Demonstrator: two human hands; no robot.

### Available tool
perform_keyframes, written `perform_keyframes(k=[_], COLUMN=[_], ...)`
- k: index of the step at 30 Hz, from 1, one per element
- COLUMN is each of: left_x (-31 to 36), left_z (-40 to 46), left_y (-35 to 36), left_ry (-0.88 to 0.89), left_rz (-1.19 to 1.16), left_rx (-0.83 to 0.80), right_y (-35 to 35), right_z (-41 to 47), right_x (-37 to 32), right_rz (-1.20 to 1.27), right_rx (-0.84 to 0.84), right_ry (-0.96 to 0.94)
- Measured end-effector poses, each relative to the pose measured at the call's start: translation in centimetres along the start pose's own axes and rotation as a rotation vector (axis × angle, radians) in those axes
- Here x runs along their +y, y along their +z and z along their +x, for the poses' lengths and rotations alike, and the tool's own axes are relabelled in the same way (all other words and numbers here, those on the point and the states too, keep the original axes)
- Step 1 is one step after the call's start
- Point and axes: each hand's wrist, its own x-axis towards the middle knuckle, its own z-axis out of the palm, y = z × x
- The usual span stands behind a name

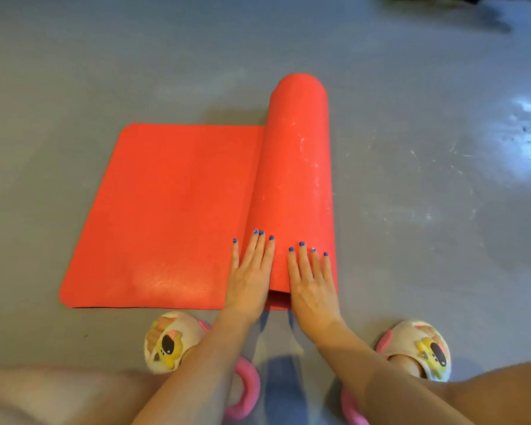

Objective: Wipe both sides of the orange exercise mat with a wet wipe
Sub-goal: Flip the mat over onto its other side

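The orange exercise mat (pixel 178 216) is lying on the grey floor (pixel 74 72), partly rolled. Its flat part is spreading out to the left, and its rolled part (pixel 298 167) is running away from the person along the right edge, with pale scuff marks showing on its curved surface. No container is showing in this view, and no wet wipe is visible either.

The left hand (pixel 250 277) is resting palm down on the near end of the roll, just at the seam where the roll is meeting the flat sheet; its fingers are lying straight and close together, gripping nothing. The right hand (pixel 314 286) is pressing flat on the top of the roll beside it, fingers straight and slightly spread, also gripping nothing. Both hands are wearing blue nail polish.

Below the mat's near edge, the person's feet are sitting in cream slippers (pixel 172 342) with pink trim and a yellow cartoon figure, one on each side of the forearms.
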Motion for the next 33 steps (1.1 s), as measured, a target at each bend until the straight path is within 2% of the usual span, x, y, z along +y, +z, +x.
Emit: perform_keyframes(k=[3,6,11,13,16,18,20,23,25,27,31,33], left_x=[-1.9,-4.0,-7.2,-7.9,-8.8,-9.7,-10.9,-11.9,-12.1,-12.1,-11.0,-11.7], left_z=[-0.6,-1.1,-1.9,-1.7,-1.7,-2.1,-2.6,-3.2,-3.4,-3.2,-2.9,-3.3], left_y=[0.6,0.8,-0.5,-1.1,-1.3,-1.2,-1.0,-1.2,-1.5,-2.1,-2.3,-2.0], left_ry=[-0.037,-0.143,-0.263,-0.226,-0.057,-0.05,-0.138,-0.28,-0.315,-0.285,-0.067,-0.1], left_rz=[-0.029,-0.132,-0.195,-0.168,-0.083,-0.037,-0.038,-0.124,-0.151,-0.118,-0.028,0.004], left_rx=[0.017,-0.063,-0.164,-0.124,-0.086,-0.083,-0.088,-0.126,-0.135,-0.088,-0.012,0.019], right_y=[-0.1,-0.3,-0.1,0.0,0.0,0.0,0.1,0.5,0.8,1.0,0.8,0.5], right_z=[-0.7,-0.5,1.7,2.4,3.2,3.4,3.1,2.7,2.8,3.2,4.5,5.0], right_x=[0.9,0.5,-3.1,-4.6,-6.5,-7.1,-6.9,-6.9,-7.4,-8.1,-10.4,-11.4], right_rz=[0.022,0.084,0.112,0.127,0.145,0.131,0.121,0.17,0.172,0.168,0.179,0.186], right_rx=[-0.016,-0.072,0.018,0.049,0.099,0.115,0.117,0.077,0.052,0.053,0.136,0.169], right_ry=[0.027,0.129,0.072,0.036,-0.025,-0.09,-0.103,0.065,0.089,0.071,-0.035,-0.101])
